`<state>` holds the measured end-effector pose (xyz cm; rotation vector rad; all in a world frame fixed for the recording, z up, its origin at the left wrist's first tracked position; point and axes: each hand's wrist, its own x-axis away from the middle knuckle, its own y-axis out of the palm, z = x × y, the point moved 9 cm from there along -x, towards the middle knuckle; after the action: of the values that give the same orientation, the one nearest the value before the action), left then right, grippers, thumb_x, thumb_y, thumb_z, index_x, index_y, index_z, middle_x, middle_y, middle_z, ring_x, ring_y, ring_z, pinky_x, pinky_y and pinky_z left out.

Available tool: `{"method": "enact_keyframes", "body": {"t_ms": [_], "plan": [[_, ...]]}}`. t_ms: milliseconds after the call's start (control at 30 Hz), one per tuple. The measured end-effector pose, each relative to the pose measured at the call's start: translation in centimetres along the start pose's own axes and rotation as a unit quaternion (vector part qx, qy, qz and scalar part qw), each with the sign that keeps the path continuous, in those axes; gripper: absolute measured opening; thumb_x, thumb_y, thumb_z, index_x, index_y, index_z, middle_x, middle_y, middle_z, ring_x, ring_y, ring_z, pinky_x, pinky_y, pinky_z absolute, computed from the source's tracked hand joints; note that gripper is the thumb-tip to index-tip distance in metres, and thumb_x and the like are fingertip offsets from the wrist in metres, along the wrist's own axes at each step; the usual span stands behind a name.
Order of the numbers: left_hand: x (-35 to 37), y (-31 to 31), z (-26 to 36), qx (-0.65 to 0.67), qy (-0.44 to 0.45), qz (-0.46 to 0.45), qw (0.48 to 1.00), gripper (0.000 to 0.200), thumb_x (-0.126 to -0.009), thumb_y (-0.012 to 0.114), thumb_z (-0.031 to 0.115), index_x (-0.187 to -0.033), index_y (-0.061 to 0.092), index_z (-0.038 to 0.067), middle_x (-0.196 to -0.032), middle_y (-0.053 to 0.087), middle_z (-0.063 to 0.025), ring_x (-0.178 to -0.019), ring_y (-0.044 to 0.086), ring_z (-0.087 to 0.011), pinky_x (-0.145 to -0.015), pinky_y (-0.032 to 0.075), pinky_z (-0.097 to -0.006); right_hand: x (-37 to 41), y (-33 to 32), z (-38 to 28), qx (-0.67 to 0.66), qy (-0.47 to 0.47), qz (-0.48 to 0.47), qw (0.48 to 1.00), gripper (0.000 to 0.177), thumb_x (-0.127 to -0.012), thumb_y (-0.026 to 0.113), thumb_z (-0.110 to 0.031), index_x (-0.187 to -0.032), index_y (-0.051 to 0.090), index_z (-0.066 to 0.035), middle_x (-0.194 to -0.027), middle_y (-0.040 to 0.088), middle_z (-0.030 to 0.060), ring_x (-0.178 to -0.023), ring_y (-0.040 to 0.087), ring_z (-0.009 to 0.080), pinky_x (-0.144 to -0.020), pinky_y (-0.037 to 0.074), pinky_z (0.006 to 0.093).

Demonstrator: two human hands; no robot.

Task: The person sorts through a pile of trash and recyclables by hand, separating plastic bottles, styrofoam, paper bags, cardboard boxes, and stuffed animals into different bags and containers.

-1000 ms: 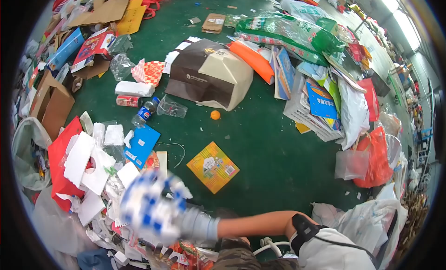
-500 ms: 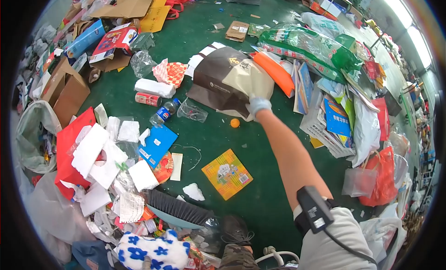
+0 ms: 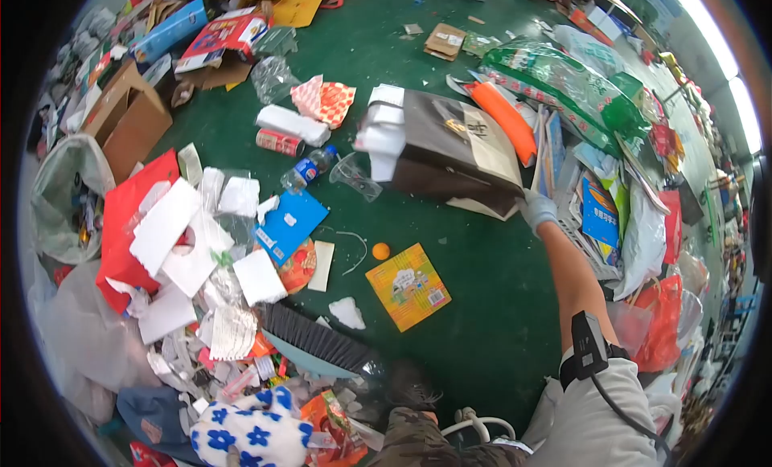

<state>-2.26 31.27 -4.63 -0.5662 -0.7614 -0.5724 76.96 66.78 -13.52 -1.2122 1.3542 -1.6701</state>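
My right hand [image 3: 535, 210], in a pale glove, is shut on the lower right edge of a brown and beige paper bag [image 3: 450, 149]. The bag hangs tilted above the green floor. White sheets [image 3: 383, 137] stick out at its left end. My arm carries a black strap-on device [image 3: 588, 348] near the sleeve. An orange ball [image 3: 381, 251] and a yellow booklet [image 3: 408, 286] lie on the floor below the bag. My left hand is out of sight.
Litter surrounds the floor: white foam pieces [image 3: 173, 242] and a red bag [image 3: 121, 218] at left, a cardboard box [image 3: 129, 121], a bottle [image 3: 309, 169], a can [image 3: 280, 142]. A crate of books [image 3: 581, 226] stands right. A brush [image 3: 314, 345] and blue-flowered cloth [image 3: 249, 431] lie near my shoe [image 3: 408, 387].
My right hand let go of the blue-flowered cloth, reached across to the paper bag, took hold of it and lifted it off the floor toward the right. The orange ball rolled left.
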Motion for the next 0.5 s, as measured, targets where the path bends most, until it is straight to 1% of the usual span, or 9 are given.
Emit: {"method": "enact_keyframes", "body": {"t_ms": [100, 167, 200, 267, 300, 367, 400, 467, 500], "plan": [[-1.1, 0.3, -1.0, 0.09, -0.021, -0.011, 0.996, 0.034, -0.088, 0.049, 0.03, -0.115, 0.055, 0.009, -0.105, 0.059, -0.0082, -0.098, 0.056, -0.025, -0.084, 0.049, -0.0409, 3.4, 4.0, 4.5, -0.17, 0.143, 0.126, 0.967, 0.033, -0.088, 0.052, -0.031, -0.112, 0.053, -0.009, -0.099, 0.062, 0.0224, -0.092, 0.058, 0.04, -0.079, 0.045, 0.0453], [-0.2, 2.8, -1.4, 0.12, -0.014, -0.034, 0.992, 0.036, -0.088, 0.052, 0.028, -0.117, 0.053, 0.007, -0.106, 0.059, -0.0085, -0.096, 0.057, -0.0234, -0.083, 0.049, -0.0391, 9.1, 3.8, -1.8, -0.252, 0.109, 0.156, 0.949, 0.045, -0.081, 0.064, -0.03, -0.114, 0.052, -0.002, -0.112, 0.055, 0.0228, -0.104, 0.054, 0.0373, -0.089, 0.042, 0.0425], [0.5, 4.5, -1.0, 0.144, 0.004, -0.062, 0.988, 0.038, -0.088, 0.054, 0.025, -0.119, 0.051, 0.004, -0.106, 0.059, -0.0088, -0.094, 0.059, -0.0218, -0.081, 0.05, -0.0373, 11.4, 5.9, -5.0, -0.273, 0.074, 0.11, 0.953, 0.063, -0.077, 0.068, -0.035, -0.124, 0.045, -0.001, -0.126, 0.045, 0.0241, -0.117, 0.044, 0.0364, -0.098, 0.037, 0.0412], [0.7, 5.3, -0.9, 0.19, 0.024, -0.059, 0.98, 0.039, -0.087, 0.056, 0.019, -0.122, 0.05, 0.003, -0.105, 0.06, -0.0099, -0.091, 0.06, -0.0209, -0.081, 0.05, -0.035, 15.8, 10.1, -11.8, -0.261, 0.053, 0.011, 0.964, 0.091, -0.066, 0.075, -0.045, -0.135, 0.032, -0.005, -0.132, 0.038, 0.0238, -0.122, 0.037, 0.0396, -0.103, 0.031, 0.0422], [0.4, 5.0, -0.9, 0.154, 0.039, -0.09, 0.983, 0.048, -0.087, 0.056, 0.027, -0.129, 0.044, 0.005, -0.121, 0.055, -0.0102, -0.107, 0.056, -0.0268, -0.093, 0.045, -0.0424, 17.3, 12.4, -14.6, -0.25, 0.06, -0.024, 0.966, 0.099, -0.062, 0.077, -0.046, -0.138, 0.027, -0.007, -0.133, 0.037, 0.0242, -0.123, 0.036, 0.0399, -0.103, 0.032, 0.0439], [1.2, 4.7, 0.1, 0.153, 0.069, -0.072, 0.983, 0.046, -0.086, 0.058, 0.026, -0.126, 0.047, 0.004, -0.117, 0.057, -0.0098, -0.103, 0.057, -0.0254, -0.09, 0.047, -0.0416, 18.8, 12.5, -19.3, -0.156, 0.073, -0.043, 0.984, 0.1, -0.061, 0.079, -0.038, -0.139, 0.024, -0.007, -0.137, 0.034, 0.023, -0.126, 0.035, 0.0386, -0.102, 0.032, 0.0433], [0.7, 4.1, 0.0, 0.163, 0.073, -0.074, 0.981, 0.045, -0.086, 0.058, 0.026, -0.125, 0.048, 0.005, -0.117, 0.057, -0.0097, -0.103, 0.057, -0.0254, -0.089, 0.047, -0.0416, 19.0, 13.1, -21.3, -0.166, 0.056, -0.053, 0.983, 0.1, -0.061, 0.079, -0.038, -0.139, 0.024, -0.007, -0.137, 0.034, 0.023, -0.126, 0.035, 0.0386, -0.102, 0.032, 0.0433], [0.2, 4.5, -0.2, 0.204, 0.046, -0.091, 0.974, 0.043, -0.085, 0.059, 0.025, -0.122, 0.05, 0.006, -0.116, 0.057, -0.0098, -0.101, 0.058, -0.0244, -0.087, 0.048, -0.0403, 19.4, 15.0, -21.1, -0.302, 0.203, -0.044, 0.931, 0.088, -0.059, 0.081, -0.032, -0.131, 0.037, -0.005, -0.127, 0.047, 0.0208, -0.115, 0.047, 0.0373, -0.095, 0.039, 0.0412], [-1.0, 2.9, -0.8, 0.162, 0.046, -0.026, 0.985, 0.042, -0.085, 0.06, 0.024, -0.121, 0.051, 0.006, -0.115, 0.058, -0.0098, -0.1, 0.058, -0.0239, -0.086, 0.049, -0.0399, 19.3, 15.6, -21.8, -0.302, 0.198, -0.043, 0.932, 0.088, -0.059, 0.081, -0.032, -0.131, 0.037, -0.005, -0.127, 0.047, 0.0208, -0.115, 0.047, 0.0373, -0.095, 0.039, 0.0412]]}}
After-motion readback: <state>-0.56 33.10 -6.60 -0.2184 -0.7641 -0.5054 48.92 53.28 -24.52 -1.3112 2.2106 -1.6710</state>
